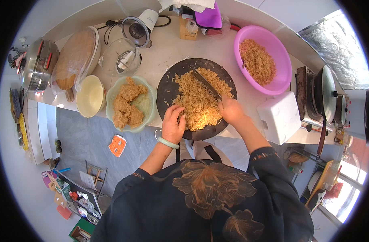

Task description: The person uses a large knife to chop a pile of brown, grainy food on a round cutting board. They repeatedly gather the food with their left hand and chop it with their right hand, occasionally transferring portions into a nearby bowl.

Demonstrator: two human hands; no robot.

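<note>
My right hand (231, 110) grips the handle of a kitchen knife (206, 83), whose blade lies across a heap of chopped, yellowish-brown vegetable (196, 103). The heap covers much of a round dark cutting board (166, 87) on the counter. At the heap's left edge rests my left hand (173, 122), fingers slightly spread and holding nothing; its fingertips touch or nearly touch the pieces. Left of the board, a pale green scalloped basin (146, 104) contains lumps of pressed, similar-looking food (127, 106). A pink basin (284, 66) at the upper right holds more chopped pieces (257, 62).
A cream bowl (89, 96), a clear blender bowl with blades (118, 57) and a covered oval container (75, 51) stand to the left. A white foam box (279, 118) sits right of the board, before a stove with a lidded pan (325, 93). An orange packet (117, 145) lies on the floor.
</note>
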